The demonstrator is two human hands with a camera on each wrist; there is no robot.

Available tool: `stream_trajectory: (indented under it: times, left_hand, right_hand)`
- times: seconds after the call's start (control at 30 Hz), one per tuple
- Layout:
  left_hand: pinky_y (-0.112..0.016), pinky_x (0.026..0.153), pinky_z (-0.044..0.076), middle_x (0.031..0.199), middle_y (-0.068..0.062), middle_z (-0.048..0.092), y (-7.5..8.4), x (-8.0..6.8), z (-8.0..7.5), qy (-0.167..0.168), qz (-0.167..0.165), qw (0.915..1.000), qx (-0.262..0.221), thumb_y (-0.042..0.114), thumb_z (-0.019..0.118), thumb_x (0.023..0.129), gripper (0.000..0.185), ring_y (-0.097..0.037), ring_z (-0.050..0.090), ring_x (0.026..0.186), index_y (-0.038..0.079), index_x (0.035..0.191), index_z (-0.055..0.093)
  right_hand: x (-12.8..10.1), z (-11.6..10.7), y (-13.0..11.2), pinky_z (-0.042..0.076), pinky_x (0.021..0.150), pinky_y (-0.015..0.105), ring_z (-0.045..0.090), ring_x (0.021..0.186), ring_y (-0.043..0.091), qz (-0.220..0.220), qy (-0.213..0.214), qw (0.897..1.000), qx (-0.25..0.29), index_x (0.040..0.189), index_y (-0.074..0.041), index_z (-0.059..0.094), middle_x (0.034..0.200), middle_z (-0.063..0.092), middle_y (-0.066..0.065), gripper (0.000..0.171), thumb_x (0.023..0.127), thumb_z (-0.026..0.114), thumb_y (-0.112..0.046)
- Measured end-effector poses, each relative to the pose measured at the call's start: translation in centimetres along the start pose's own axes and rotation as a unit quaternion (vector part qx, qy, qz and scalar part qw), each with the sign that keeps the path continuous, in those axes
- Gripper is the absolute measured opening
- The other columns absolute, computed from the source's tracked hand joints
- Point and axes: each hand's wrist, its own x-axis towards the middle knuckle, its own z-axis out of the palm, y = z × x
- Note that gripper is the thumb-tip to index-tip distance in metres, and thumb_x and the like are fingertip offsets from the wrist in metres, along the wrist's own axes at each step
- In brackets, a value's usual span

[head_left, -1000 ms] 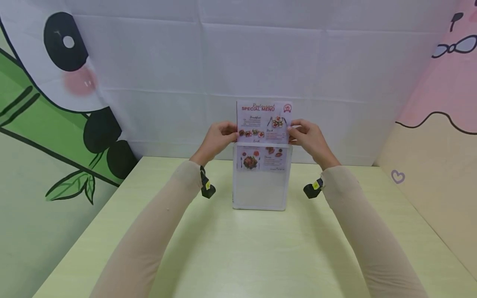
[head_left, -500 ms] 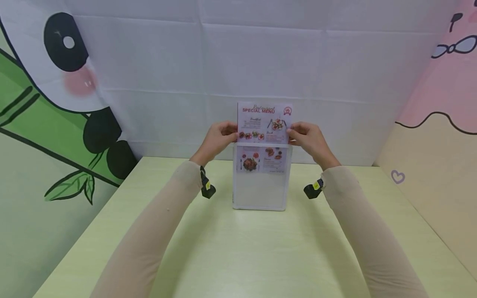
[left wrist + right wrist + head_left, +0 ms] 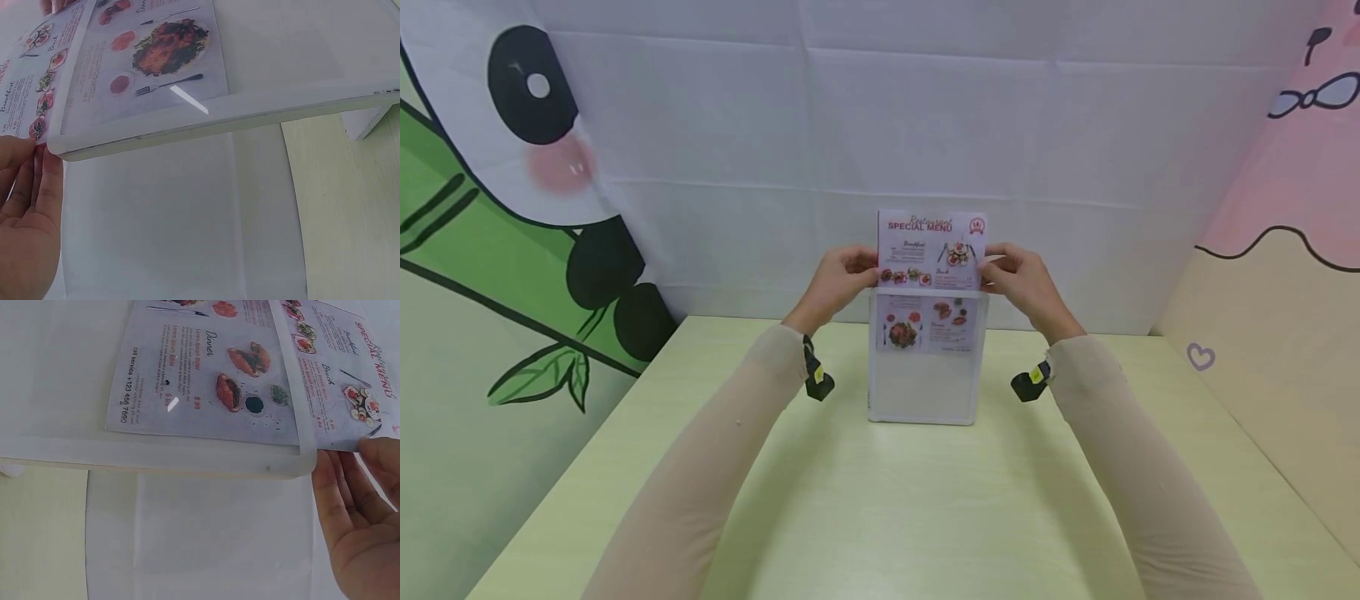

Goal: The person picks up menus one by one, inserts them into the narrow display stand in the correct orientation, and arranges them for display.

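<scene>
A printed restaurant menu sheet (image 3: 928, 250) stands upright, its lower part inside a white-framed clear display holder (image 3: 922, 387) on the table. The upper part sticks out above the holder's top edge. My left hand (image 3: 837, 282) pinches the menu's left edge between thumb and fingers, just above the frame. On the other side my right hand (image 3: 1022, 283) pinches the right edge at about the same height. In the right wrist view the menu's bottom edge (image 3: 200, 437) lies behind the clear front, partway down the holder.
The pale yellow-green table (image 3: 880, 517) runs forward to a white cloth backdrop (image 3: 925, 117). Painted cartoon panels stand at left and right. A small foot (image 3: 365, 122) of the holder shows in the left wrist view.
The menu has slid slightly down into the holder, its bottom edge now lower behind the clear front. Both hands have kept their pinch and hardly moved.
</scene>
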Motion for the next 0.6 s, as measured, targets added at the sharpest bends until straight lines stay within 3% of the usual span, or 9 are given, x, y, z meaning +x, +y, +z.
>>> stream_trajectory:
  times: [0.3, 0.6]
  left_hand:
    - [-0.045, 0.098, 0.049, 0.114, -0.016, 0.064, 0.02, 0.00, 0.02, -0.005, -0.002, 1.0000, -0.003, 0.008, 0.059, 0.095, 0.022, -0.024, 0.062, 0.101, 0.000, 0.115, 0.062]
    - [-0.039, 0.095, 0.051, 0.114, -0.015, 0.063, 0.02, 0.01, -0.10, -0.003, -0.006, 1.0000, 0.004, 0.008, 0.058, 0.095, 0.025, -0.024, 0.062, 0.101, 0.002, 0.119, 0.061]
  right_hand:
    - [-0.09, 0.12, -0.18, 0.055, 0.090, 0.034, 0.064, 0.095, 0.018, -0.017, 0.011, 1.000, 0.009, 0.122, -0.002, 0.056, 0.116, 0.062, 0.017, 0.031, 0.099, 0.053, -0.023]
    - [-0.04, 0.18, -0.04, 0.055, 0.090, 0.032, 0.063, 0.099, 0.019, -0.005, 0.010, 1.000, -0.004, 0.121, -0.001, 0.058, 0.116, 0.063, 0.014, 0.030, 0.099, 0.054, -0.021]
